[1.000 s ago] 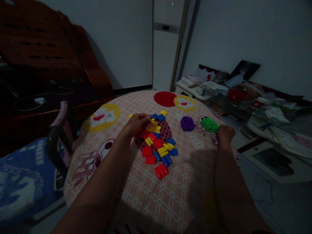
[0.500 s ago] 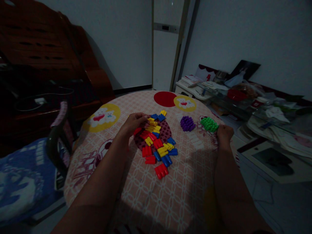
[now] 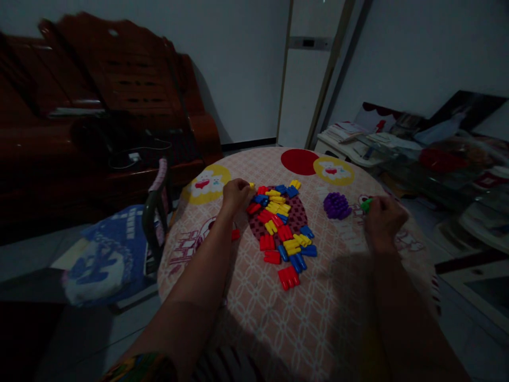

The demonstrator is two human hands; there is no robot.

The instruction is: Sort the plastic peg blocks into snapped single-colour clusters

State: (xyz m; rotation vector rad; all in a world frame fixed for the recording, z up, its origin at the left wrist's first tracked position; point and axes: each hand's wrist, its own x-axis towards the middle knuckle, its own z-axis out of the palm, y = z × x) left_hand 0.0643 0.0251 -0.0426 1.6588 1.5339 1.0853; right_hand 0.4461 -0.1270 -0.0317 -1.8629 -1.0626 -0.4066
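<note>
My left hand (image 3: 236, 195) is closed at the left edge of a pile of plastic building blocks, its fingertips at a small yellow block (image 3: 252, 185). The pile has several red blocks (image 3: 288, 277), blue blocks (image 3: 297, 262) and yellow blocks (image 3: 292, 247), lying loose. On the right of the table, my right hand (image 3: 384, 217) is closed over a green knobbly cluster (image 3: 366, 205). Only the cluster's left end shows past the fingers. Between the two hands, nearer the right one, sits a purple knobbly cluster (image 3: 337, 206).
A patterned cloth covers the round table (image 3: 258, 297). To the left stand a chair with a blue cushion (image 3: 107, 260) and a wooden bench (image 3: 135, 85). Papers (image 3: 344, 131) and other clutter crowd a low cabinet at the right. A red block (image 3: 235, 234) lies by my left forearm.
The view has turned left. My left hand has moved left, off the pile's middle, to the yellow block at its edge. My right hand has come from beside the green cluster to over it.
</note>
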